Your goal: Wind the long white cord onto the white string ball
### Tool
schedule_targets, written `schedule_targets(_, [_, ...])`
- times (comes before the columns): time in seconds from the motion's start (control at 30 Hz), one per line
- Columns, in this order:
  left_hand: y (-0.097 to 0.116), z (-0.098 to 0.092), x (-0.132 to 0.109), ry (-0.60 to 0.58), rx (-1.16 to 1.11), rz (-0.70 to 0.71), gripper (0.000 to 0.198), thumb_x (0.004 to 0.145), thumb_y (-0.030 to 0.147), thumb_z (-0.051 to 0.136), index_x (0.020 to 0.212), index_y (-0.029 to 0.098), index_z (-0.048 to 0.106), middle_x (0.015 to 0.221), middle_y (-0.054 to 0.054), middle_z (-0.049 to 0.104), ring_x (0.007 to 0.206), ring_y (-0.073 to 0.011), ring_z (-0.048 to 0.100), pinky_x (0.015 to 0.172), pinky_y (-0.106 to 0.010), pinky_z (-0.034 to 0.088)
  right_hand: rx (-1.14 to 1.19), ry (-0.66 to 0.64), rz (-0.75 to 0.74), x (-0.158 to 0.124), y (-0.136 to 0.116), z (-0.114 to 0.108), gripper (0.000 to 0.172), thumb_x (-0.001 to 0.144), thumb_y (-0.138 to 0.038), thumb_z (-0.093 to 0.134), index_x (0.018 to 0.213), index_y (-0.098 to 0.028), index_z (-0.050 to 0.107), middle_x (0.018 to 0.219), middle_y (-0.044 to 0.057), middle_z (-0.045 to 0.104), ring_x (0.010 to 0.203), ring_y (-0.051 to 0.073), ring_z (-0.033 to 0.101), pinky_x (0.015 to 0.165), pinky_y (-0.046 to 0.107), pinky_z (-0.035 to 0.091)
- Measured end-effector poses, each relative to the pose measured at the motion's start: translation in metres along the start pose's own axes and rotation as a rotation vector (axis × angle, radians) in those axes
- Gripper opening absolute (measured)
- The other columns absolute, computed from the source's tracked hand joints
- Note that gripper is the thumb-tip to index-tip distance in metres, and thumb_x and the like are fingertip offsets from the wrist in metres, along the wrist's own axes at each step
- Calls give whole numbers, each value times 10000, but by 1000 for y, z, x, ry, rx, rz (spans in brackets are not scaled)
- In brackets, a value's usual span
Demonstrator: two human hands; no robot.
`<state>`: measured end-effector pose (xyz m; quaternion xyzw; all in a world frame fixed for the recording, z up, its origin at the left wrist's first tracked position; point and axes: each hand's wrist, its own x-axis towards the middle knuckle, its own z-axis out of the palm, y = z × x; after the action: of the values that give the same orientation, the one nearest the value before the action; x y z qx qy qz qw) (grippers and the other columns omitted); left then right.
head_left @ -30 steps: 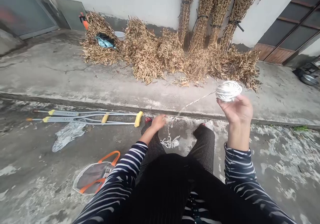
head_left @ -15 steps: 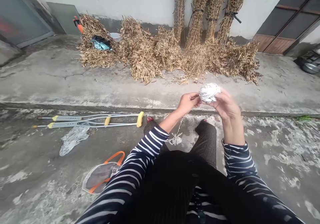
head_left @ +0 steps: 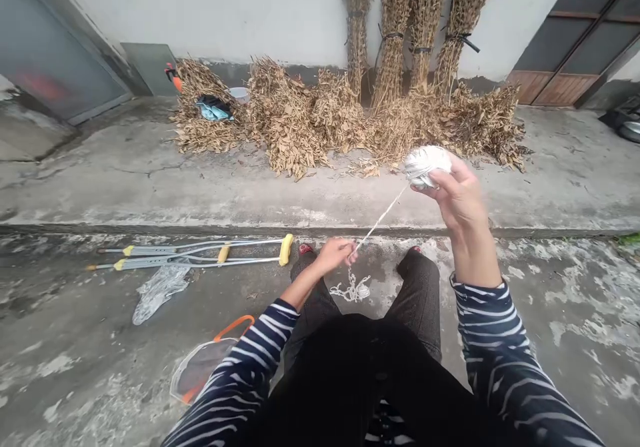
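Note:
My right hand [head_left: 457,197] is raised at the right and closed around a white ball of string [head_left: 425,164]. A taut strand [head_left: 380,219] runs down and left from the ball to my left hand [head_left: 336,254], which pinches it low between my knees. Below that hand a loose tangle of string [head_left: 354,292] lies on the wet concrete between my feet. Both arms wear dark sleeves with white stripes. My legs in dark trousers stretch forward.
A pair of crutches with yellow pads [head_left: 200,254] lies on the ground at the left, beside a clear plastic bag [head_left: 160,290]. A mesh bag with orange handles [head_left: 207,360] sits by my left elbow. Piles of dried plant stalks [head_left: 350,120] stand against the white wall.
My hands had met at the ball half a second ago. Now the left hand has dropped low with the strand and the right has lifted the ball, stretching the string taut.

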<state>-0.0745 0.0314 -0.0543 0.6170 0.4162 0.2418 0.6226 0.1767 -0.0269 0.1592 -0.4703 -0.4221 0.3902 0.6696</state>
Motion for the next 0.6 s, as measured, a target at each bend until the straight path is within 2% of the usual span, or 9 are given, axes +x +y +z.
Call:
schedule_targets(0.07, [-11,-11,-6,137,43,-101,117,838,184,583,799,148,687,765,-45,739,712,-169,706,587,-242,543,-6,20,-19,0,5,1,542,656,-362,906,1150,-290,697,1214,28,713,1057,219,698,819,365,663])
schedule_targets(0.13, [-2,-16,-8,265,61,-77,182,842,166,593,976,156,716,966,-75,779,900,-205,736,654,-261,576,22,7,10,-2,15,4,547,649,-366,914,1145,-281,700,1201,34,716,1010,205,705,784,347,666])
schedule_targets(0.23, [42,-7,0,313,3,138,388,870,199,631,1254,185,688,1358,-120,700,1206,-265,680,833,-337,622,78,-14,87,-7,34,14,569,646,-378,923,1155,-267,695,1196,41,719,970,188,711,769,333,672])
schedule_targets(0.27, [61,0,5,259,-49,223,448,888,222,635,1336,205,652,1456,-119,641,1292,-277,635,865,-354,627,87,-21,114,-9,40,17,577,645,-381,926,1158,-265,691,1203,44,718,981,193,714,777,341,677])
schedule_targets(0.33, [96,19,18,160,-184,341,523,876,238,673,1395,219,614,1527,-125,582,1358,-293,585,845,-350,638,86,-45,158,-12,47,22,589,648,-382,930,1170,-263,686,1234,52,714,1029,213,717,802,368,684])
schedule_targets(0.4, [118,38,31,64,-305,365,571,824,232,735,1382,216,616,1457,-126,638,1265,-280,642,831,-346,639,70,-71,169,-15,49,23,586,657,-385,928,1176,-261,684,1260,61,707,1064,231,716,814,391,688])
schedule_targets(0.47, [126,55,42,25,-384,349,484,803,254,760,1271,178,667,1247,-116,744,1064,-238,716,804,-339,633,43,-87,153,-18,46,22,573,668,-395,924,1170,-257,685,1272,65,703,1078,239,714,816,403,689])
schedule_targets(0.53, [121,67,48,12,-389,325,305,827,318,746,1071,137,714,971,-89,782,844,-187,727,741,-312,613,24,-81,138,-20,41,18,569,656,-413,929,1143,-249,686,1240,69,712,1071,246,715,815,411,687])
schedule_targets(0.6, [109,71,48,-14,-340,302,245,860,369,713,906,129,711,791,-63,751,693,-145,692,652,-266,569,27,-59,148,-21,37,12,575,627,-421,942,1109,-238,687,1185,70,723,1042,249,717,817,419,683])
